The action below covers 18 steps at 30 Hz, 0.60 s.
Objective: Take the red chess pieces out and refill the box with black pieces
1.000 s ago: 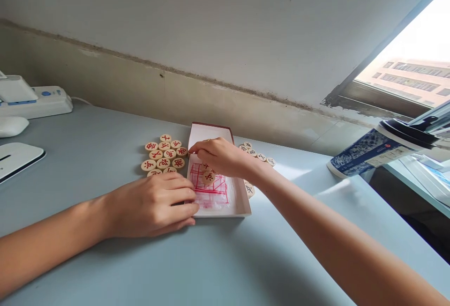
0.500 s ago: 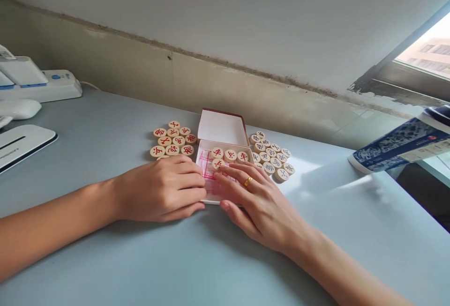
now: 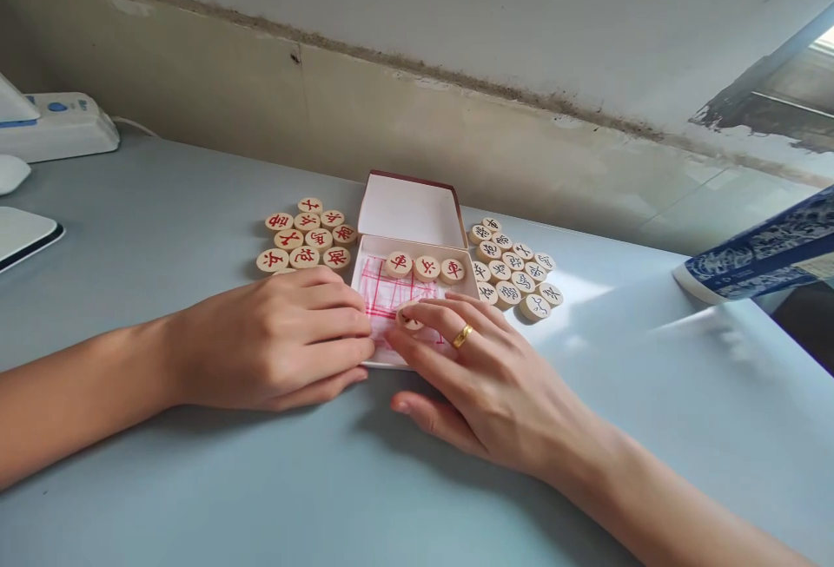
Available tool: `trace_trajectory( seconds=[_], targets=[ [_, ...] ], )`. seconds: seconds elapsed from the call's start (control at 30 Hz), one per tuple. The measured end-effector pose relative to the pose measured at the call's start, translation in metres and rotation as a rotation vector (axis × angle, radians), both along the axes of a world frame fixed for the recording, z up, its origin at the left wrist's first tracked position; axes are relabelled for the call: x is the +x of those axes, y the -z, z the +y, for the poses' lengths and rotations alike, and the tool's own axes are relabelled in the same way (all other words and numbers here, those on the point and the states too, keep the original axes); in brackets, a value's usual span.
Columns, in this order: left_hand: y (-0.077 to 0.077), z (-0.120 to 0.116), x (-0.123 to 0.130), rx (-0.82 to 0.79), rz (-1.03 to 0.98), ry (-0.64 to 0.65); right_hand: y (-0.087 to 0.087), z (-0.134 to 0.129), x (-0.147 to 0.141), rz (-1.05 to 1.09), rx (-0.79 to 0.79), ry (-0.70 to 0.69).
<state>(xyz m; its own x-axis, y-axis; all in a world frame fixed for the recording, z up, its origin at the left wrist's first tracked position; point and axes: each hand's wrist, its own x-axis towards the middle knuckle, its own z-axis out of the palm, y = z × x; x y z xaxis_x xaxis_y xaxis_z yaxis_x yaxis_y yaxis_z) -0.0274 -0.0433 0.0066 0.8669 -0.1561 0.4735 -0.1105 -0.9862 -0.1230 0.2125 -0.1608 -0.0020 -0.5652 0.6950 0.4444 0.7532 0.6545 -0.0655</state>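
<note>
An open white box (image 3: 410, 211) with a raised lid sits mid-table, a red-lined sheet (image 3: 384, 293) inside. Three red-marked discs (image 3: 426, 268) stand in a row at its back. One more disc (image 3: 407, 316) lies nearer the front, under the fingertips of my right hand (image 3: 482, 367), whose fingers are apart and whose thumb sticks out. A gold ring is on one finger. My left hand (image 3: 287, 341) rests at the box's left edge, its fingers together; whether it grips the edge is hidden. Red-marked discs (image 3: 305, 257) lie left of the box, black-marked ones (image 3: 512, 261) right of it.
A blue and white patterned cup (image 3: 749, 254) leans into view at the right. White devices, one a power strip (image 3: 71, 133), stand at the far left. Behind the table (image 3: 215, 480) runs a wall with a rough ledge.
The view has shifted and come slightly closer. The disc under my right fingertips has moved toward the front of the box, away from the row. My left hand keeps its place at the box's edge.
</note>
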Motion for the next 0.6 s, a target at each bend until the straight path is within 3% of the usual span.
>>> trace_trajectory(
  seconds=[0.13,0.27,0.4,0.6],
  targets=[
    [0.001,0.0,-0.002,-0.009,0.003,-0.004,0.002,0.0,0.0,0.008,-0.021,0.021],
    [0.002,0.001,-0.004,0.022,-0.023,-0.01,0.001,0.0,-0.001,0.051,0.055,-0.015],
    [0.0,0.001,-0.006,0.07,-0.105,-0.025,-0.005,-0.002,-0.002,0.102,0.104,-0.154],
    [-0.011,0.0,-0.011,0.039,-0.136,0.071,-0.005,-0.005,-0.003,0.157,0.1,-0.343]
  ],
)
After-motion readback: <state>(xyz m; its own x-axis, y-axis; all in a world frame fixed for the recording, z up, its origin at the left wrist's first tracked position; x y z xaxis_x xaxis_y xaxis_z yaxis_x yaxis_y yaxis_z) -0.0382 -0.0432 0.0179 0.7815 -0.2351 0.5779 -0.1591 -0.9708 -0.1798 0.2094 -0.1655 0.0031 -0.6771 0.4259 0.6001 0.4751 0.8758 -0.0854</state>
